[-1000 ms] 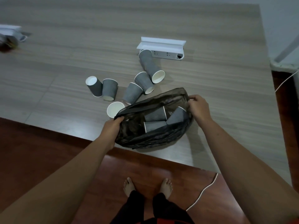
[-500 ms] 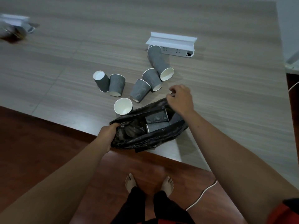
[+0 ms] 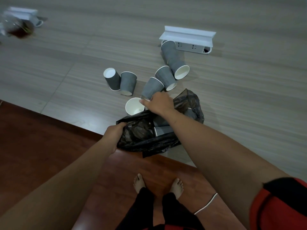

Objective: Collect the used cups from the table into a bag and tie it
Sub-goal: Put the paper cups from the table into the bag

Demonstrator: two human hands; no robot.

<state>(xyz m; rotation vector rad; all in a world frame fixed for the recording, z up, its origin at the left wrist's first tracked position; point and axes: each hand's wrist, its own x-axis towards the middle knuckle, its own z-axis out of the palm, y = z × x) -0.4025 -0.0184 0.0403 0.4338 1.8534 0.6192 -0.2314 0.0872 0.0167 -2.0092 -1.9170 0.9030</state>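
A black plastic bag (image 3: 141, 138) lies open at the table's near edge, with grey paper cups (image 3: 162, 130) inside it. My left hand (image 3: 114, 134) grips the bag's left rim. My right hand (image 3: 157, 103) has its fingers curled over the mouth end of a grey ribbed cup (image 3: 152, 87) lying on its side just beyond the bag. A cup with its white inside showing (image 3: 133, 107) sits right beside that hand. Several more grey cups lie further back: two at the left (image 3: 112, 78), one (image 3: 166, 77) and a long stacked pair (image 3: 173, 58).
The grey wood-grain table (image 3: 240, 97) reaches far back. A white power strip with a raised lid (image 3: 187, 37) stands behind the cups. A blurred dark object (image 3: 18, 28) sits at the far left. Below are red-brown floor, my bare feet and a white cable (image 3: 206, 205).
My right hand let go of the bag's right rim and moved left and forward onto the lying cup. The bag's right side slumped. My left hand kept its hold.
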